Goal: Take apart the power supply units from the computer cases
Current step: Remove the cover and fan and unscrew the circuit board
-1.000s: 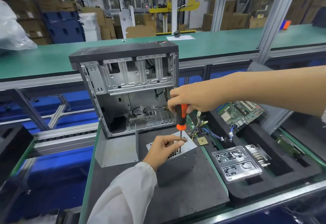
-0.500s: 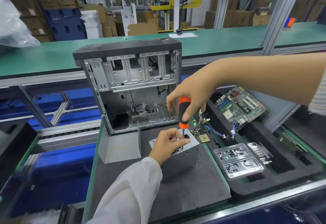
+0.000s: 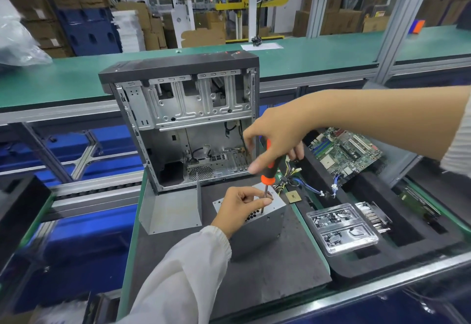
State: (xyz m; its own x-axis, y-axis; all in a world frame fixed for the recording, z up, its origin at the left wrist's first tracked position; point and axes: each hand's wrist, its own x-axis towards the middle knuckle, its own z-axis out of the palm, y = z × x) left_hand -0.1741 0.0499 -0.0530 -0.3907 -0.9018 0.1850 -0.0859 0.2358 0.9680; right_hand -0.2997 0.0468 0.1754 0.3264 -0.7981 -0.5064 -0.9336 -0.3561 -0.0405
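Note:
A grey power supply unit (image 3: 257, 232) stands on the dark mat in front of an open, emptied computer case (image 3: 183, 119). My right hand (image 3: 277, 140) grips the orange and black handle of a screwdriver (image 3: 270, 170), which points down at the unit's top face. My left hand (image 3: 242, 207) rests on top of the unit and pinches the screwdriver's metal shaft near its tip. A bundle of coloured cables (image 3: 293, 178) trails from the unit's far side.
A bent grey metal panel (image 3: 170, 209) stands left of the unit. To the right, a black foam tray (image 3: 407, 244) carries a motherboard (image 3: 344, 155), a clear plastic box of screws (image 3: 341, 229) and a CPU chip (image 3: 293, 197). A green bench runs behind the case.
My right hand has shifted its grip on the handle, with the fingers spreading and turning. My left hand stays on the unit at the shaft. The camera has moved slightly closer.

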